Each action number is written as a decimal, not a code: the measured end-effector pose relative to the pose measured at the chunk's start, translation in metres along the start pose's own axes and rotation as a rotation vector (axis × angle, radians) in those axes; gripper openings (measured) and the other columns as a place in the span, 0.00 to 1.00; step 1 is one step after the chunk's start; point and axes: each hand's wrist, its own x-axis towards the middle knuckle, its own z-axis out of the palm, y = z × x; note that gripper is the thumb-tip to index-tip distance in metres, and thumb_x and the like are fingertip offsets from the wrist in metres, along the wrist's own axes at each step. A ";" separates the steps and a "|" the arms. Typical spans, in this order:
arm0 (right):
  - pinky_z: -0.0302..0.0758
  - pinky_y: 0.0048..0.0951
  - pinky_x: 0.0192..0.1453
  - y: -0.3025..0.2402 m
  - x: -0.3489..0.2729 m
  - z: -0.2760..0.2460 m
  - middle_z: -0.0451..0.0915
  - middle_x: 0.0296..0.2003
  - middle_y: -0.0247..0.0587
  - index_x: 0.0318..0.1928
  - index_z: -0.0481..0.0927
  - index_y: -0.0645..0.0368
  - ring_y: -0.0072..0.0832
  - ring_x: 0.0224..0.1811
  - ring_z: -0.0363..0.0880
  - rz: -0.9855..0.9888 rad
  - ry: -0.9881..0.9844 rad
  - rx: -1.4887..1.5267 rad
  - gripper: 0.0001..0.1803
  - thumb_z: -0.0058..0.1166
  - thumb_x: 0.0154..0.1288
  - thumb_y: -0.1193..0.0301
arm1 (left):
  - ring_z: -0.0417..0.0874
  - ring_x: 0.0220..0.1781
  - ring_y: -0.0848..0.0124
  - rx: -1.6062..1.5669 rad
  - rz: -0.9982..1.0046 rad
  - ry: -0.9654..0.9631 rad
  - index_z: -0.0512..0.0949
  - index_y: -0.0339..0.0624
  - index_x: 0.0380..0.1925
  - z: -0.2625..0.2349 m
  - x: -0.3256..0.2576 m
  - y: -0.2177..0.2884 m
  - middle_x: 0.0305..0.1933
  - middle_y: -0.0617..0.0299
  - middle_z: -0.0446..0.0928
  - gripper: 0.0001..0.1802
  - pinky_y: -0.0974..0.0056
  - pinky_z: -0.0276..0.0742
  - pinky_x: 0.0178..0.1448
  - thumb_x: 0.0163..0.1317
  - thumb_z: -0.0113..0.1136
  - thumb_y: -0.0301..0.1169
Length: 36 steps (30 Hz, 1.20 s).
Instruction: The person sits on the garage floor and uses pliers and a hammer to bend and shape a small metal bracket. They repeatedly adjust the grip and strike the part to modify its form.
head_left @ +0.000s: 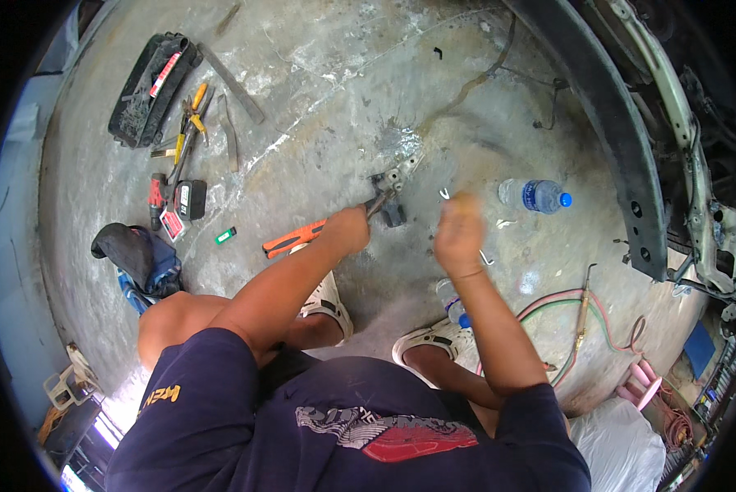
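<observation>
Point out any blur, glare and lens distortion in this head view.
Head view: the raised right hand is motion-blurred; the left hand, gripping orange-handled pliers, stays sharp. Glare whitens the grey concrete floor at top. Fisheye bends the long black car bumper; corners vignette black.

Head-worn fisheye camera is looking steeply down from above the crouching person, taking in the concrete floor (pixel 319 107) close below; forearms are entering from the lower edge, and straight edges are bending toward the dark circular rim.
</observation>
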 end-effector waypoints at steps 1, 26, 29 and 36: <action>0.78 0.56 0.39 0.043 -0.022 0.017 0.83 0.29 0.63 0.44 0.77 0.63 0.58 0.32 0.85 0.189 -0.291 -0.440 0.16 0.50 0.79 0.60 | 0.88 0.48 0.40 0.002 0.020 -0.024 0.77 0.35 0.52 0.001 0.001 0.004 0.43 0.38 0.86 0.19 0.41 0.82 0.55 0.67 0.61 0.37; 0.78 0.60 0.39 0.014 -0.028 0.034 0.82 0.27 0.62 0.48 0.74 0.63 0.62 0.31 0.83 0.258 -0.360 -0.241 0.17 0.50 0.80 0.59 | 0.86 0.53 0.39 -0.045 -0.022 0.026 0.75 0.39 0.60 0.028 -0.018 -0.054 0.48 0.36 0.85 0.25 0.43 0.79 0.59 0.69 0.66 0.42; 0.77 0.58 0.36 -0.018 0.009 -0.003 0.82 0.27 0.60 0.47 0.74 0.62 0.62 0.31 0.83 0.177 -0.227 -0.172 0.16 0.51 0.80 0.60 | 0.86 0.53 0.41 -0.105 -0.013 -0.027 0.77 0.35 0.56 0.020 -0.019 -0.038 0.47 0.37 0.85 0.25 0.42 0.79 0.59 0.69 0.66 0.44; 0.75 0.55 0.32 -0.081 0.037 -0.043 0.82 0.28 0.58 0.48 0.72 0.61 0.61 0.31 0.84 -0.014 -0.063 0.121 0.13 0.53 0.79 0.63 | 0.86 0.54 0.41 -0.320 -0.102 0.028 0.77 0.37 0.59 0.050 -0.023 -0.040 0.47 0.37 0.85 0.26 0.42 0.79 0.59 0.70 0.64 0.44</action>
